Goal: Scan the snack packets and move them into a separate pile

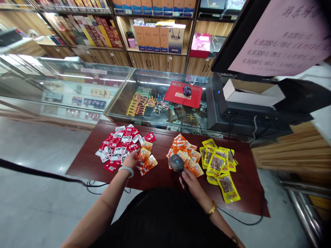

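My right hand (190, 182) is wrapped round the handle of a black barcode scanner (177, 162), whose head is over a pile of orange snack packets (180, 143). On the left, my left hand (131, 160) has its fingers closed at the edge of an orange snack packet (143, 154), with other orange packets lying beside and under it. Just left of that hand spreads a heap of red and white packets (119, 150). Yellow snack packets (216, 164) lie in a loose pile to the right of the scanner. Part of the left fingers' grip is hidden.
The packets lie on a dark red-brown tabletop (88, 165). Behind it stands a glass display counter (121, 100) with a red mouse pad (170, 93) and a mouse (187, 90) on top. A monitor (222, 51) and white open box (254, 93) stand right. A black cable (240, 220) hangs at the table's front.
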### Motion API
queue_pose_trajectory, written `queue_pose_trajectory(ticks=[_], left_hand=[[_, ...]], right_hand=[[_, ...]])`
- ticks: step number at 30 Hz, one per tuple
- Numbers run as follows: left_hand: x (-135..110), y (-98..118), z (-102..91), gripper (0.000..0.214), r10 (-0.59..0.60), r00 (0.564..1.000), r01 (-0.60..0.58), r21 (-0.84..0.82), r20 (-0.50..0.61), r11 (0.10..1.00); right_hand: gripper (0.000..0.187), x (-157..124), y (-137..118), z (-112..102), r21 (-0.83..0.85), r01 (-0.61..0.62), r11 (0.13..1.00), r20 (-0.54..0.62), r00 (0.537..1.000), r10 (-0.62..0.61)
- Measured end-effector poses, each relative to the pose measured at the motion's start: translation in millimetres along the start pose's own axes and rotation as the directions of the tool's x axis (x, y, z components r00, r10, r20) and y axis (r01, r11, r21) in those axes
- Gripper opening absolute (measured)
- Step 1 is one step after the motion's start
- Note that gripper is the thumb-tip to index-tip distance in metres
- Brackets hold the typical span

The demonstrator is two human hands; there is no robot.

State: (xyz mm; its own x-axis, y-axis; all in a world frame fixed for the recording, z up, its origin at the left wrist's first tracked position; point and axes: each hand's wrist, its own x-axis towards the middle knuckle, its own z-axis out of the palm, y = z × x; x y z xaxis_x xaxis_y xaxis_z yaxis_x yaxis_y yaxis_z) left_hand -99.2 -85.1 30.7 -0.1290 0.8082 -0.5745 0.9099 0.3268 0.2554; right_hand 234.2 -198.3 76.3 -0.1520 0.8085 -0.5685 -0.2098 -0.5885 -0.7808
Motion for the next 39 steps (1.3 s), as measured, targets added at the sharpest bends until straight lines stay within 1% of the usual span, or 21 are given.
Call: queue_pose_trajectory(ticks=[2,3,4,6,8,11,13,15,18,20,22,25,26,27,28,29,31,33,34,36,39], left_hand=[[-6.9,1.1,-0.7,0.077,-0.038,0.999,0.040,0.063,-0.039,0.997],[-10.6,1.7,-3.2,0.076,-0.052,0.996,0.059,0.102,-0.067,0.993],[-14.1,3.0,-6.5,0.070,-0.053,0.994,0.066,0.133,-0.096,0.989],[-20.0,9.3,-12.5,0.049,-0.011,0.994,0.027,0.147,-0.110,0.989],[-23.6,22.1,-12.9,0.030,0.057,0.997,-0.053,0.062,-0.056,0.997],[-25.5,50.2,1.0,0.021,0.158,0.986,-0.150,-0.157,0.042,0.976],[-26.1,68.4,15.1,0.021,0.217,0.972,-0.188,-0.255,0.089,0.948],[-26.7,82.0,27.3,0.021,0.275,0.955,-0.233,-0.286,0.115,0.930],[-26.2,94.5,38.3,0.022,0.342,0.936,-0.318,-0.212,0.086,0.924],[-24.5,102.4,42.8,0.023,0.352,0.934,-0.336,-0.180,0.066,0.925],[-22.5,112.5,46.9,0.024,0.370,0.924,-0.336,-0.251,0.102,0.908],[-21.4,125.1,49.8,0.033,0.469,0.863,-0.353,-0.441,0.186,0.825],[-21.9,125.4,48.8,0.037,0.492,0.851,-0.367,-0.459,0.186,0.809],[-22.9,122.6,46.8,0.040,0.487,0.858,-0.384,-0.429,0.162,0.818],[-24.3,116.5,43.7,0.041,0.451,0.885,-0.390,-0.346,0.114,0.853],[-26.1,107.5,40.1,0.042,0.396,0.917,-0.376,-0.220,0.054,0.900],[-30.3,83.4,32.9,0.044,0.272,0.960,-0.267,0.070,-0.070,0.961],[-34.2,58.1,28.4,0.047,0.198,0.972,-0.155,0.281,-0.130,0.947],[-35.5,47.3,27.5,0.047,0.183,0.974,-0.129,0.344,-0.130,0.930],[-36.1,31.8,28.4,0.046,0.180,0.978,-0.123,0.402,-0.108,0.908],[-32.4,23.3,33.8,0.043,0.125,0.992,-0.113,0.346,-0.011,0.932]], right_hand=[[0.046,1.6,1.8,0.3,-0.002,0.003,1.000,0.013,1.000,-0.003],[0.046,2.5,3.0,0.4,-0.005,0.002,1.000,0.018,1.000,-0.002],[0.046,3.3,4.3,0.6,-0.009,0.002,1.000,0.025,1.000,-0.002],[0.047,4.6,6.3,1.3,-0.014,0.001,1.000,0.031,1.000,-0.001],[0.047,5.2,6.4,2.5,-0.014,-0.001,1.000,0.034,0.999,0.002],[0.048,4.7,2.1,5.3,-0.018,0.006,1.000,0.040,0.999,-0.005],[0.049,3.7,-2.6,7.0,-0.026,0.013,1.000,0.046,0.999,-0.012],[0.048,2.5,-6.9,7.5,-0.030,0.028,0.999,0.052,0.998,-0.026],[0.046,1.2,-9.3,5.7,-0.023,0.040,0.999,0.050,0.998,-0.038],[0.046,1.0,-7.6,3.1,0.001,0.025,1.000,0.027,0.999,-0.025],[0.047,1.5,-4.4,0.4,0.032,0.008,0.999,0.004,1.000,-0.008],[0.048,2.9,-0.9,-1.6,0.072,-0.006,0.997,-0.014,1.000,0.007],[0.049,3.5,-0.7,-1.2,0.077,-0.009,0.997,-0.014,1.000,0.010],[0.049,4.0,-1.0,-0.3,0.076,-0.010,0.997,-0.010,1.000,0.010],[0.048,4.6,-1.5,1.1,0.068,-0.008,0.998,0.001,1.000,0.008],[0.048,5.2,-2.1,2.9,0.054,-0.004,0.999,0.014,1.000,0.003],[0.047,6.6,-2.5,7.1,0.020,-0.001,1.000,0.035,0.999,0.000],[0.046,8.4,-0.9,11.1,-0.005,-0.013,1.000,0.045,0.999,0.013],[0.046,9.5,0.5,12.6,-0.015,-0.018,1.000,0.050,0.999,0.019],[0.047,11.7,4.2,14.6,-0.036,-0.020,0.999,0.067,0.997,0.023],[0.051,14.1,9.6,14.5,-0.059,-0.007,0.998,0.087,0.996,0.012]])
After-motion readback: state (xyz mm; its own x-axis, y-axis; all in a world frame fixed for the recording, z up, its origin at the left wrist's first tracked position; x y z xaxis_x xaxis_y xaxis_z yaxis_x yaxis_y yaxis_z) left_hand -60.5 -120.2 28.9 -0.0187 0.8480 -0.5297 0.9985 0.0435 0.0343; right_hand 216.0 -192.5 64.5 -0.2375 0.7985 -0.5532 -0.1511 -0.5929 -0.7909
